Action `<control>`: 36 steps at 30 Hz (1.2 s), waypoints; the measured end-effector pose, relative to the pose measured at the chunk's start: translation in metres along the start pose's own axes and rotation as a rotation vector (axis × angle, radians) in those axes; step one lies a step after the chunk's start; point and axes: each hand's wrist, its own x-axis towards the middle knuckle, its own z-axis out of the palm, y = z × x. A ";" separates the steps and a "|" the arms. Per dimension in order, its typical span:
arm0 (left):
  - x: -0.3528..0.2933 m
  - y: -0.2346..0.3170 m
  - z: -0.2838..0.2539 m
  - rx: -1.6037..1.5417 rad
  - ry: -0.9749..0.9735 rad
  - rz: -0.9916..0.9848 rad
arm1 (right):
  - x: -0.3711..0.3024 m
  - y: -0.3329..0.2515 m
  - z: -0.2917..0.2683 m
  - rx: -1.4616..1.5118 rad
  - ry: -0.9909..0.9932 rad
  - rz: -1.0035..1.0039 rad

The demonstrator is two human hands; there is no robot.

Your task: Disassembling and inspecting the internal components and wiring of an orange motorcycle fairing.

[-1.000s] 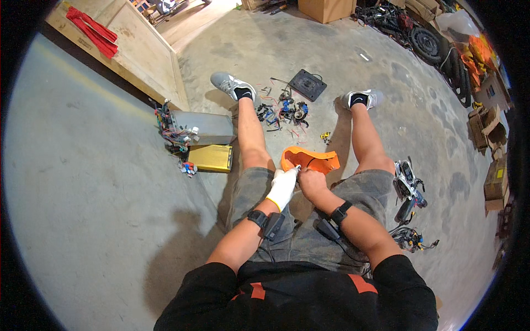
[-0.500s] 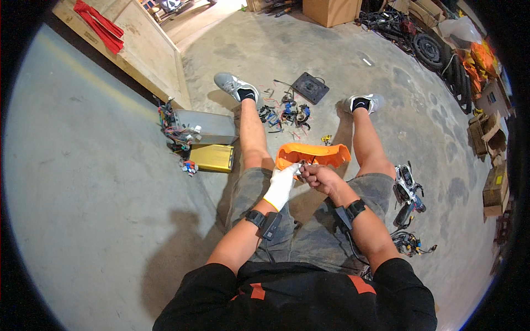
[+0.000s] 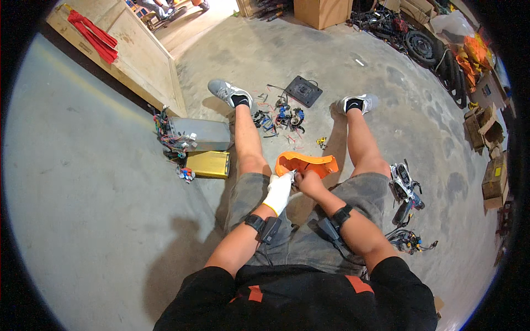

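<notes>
Between my thighs is a curved orange plastic shell (image 3: 313, 160), hollow side toward me, with dark parts showing inside. My left hand (image 3: 280, 190), in a white knit glove with a yellow cuff edge, is closed on the shell's lower left side. My bare right hand (image 3: 309, 183) is closed close beside the gloved fingertips, at the near rim. Whatever its fingers pinch is too small and too covered to name. A small pale bit shows between the two hands.
Beyond the shell lie cut wires and connectors (image 3: 284, 117) and a black square panel (image 3: 304, 91). On the left stand a grey metal case (image 3: 201, 133) and a gold box (image 3: 208, 164). A white-and-black device (image 3: 405, 181) and a wire bundle (image 3: 407, 241) lie by my right leg.
The orange shell has tilted and sits slightly lower and more to the left. My right hand has turned, its knuckles now facing up more. The whole view has shifted a little.
</notes>
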 end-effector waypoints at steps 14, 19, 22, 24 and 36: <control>0.008 -0.001 0.000 -0.054 -0.102 0.041 | 0.006 0.005 -0.040 0.900 -0.388 0.282; 0.004 0.002 0.003 0.030 -0.029 0.065 | -0.008 -0.015 -0.020 -0.413 0.088 -0.147; 0.005 0.004 -0.001 0.011 -0.027 -0.004 | -0.008 -0.018 -0.017 -0.379 0.114 -0.165; 0.009 -0.002 -0.001 0.083 -0.003 0.050 | 0.004 0.009 0.000 -0.199 0.121 -0.133; 0.011 0.000 -0.005 -0.214 -0.177 0.013 | 0.007 0.008 -0.032 1.166 -0.433 0.377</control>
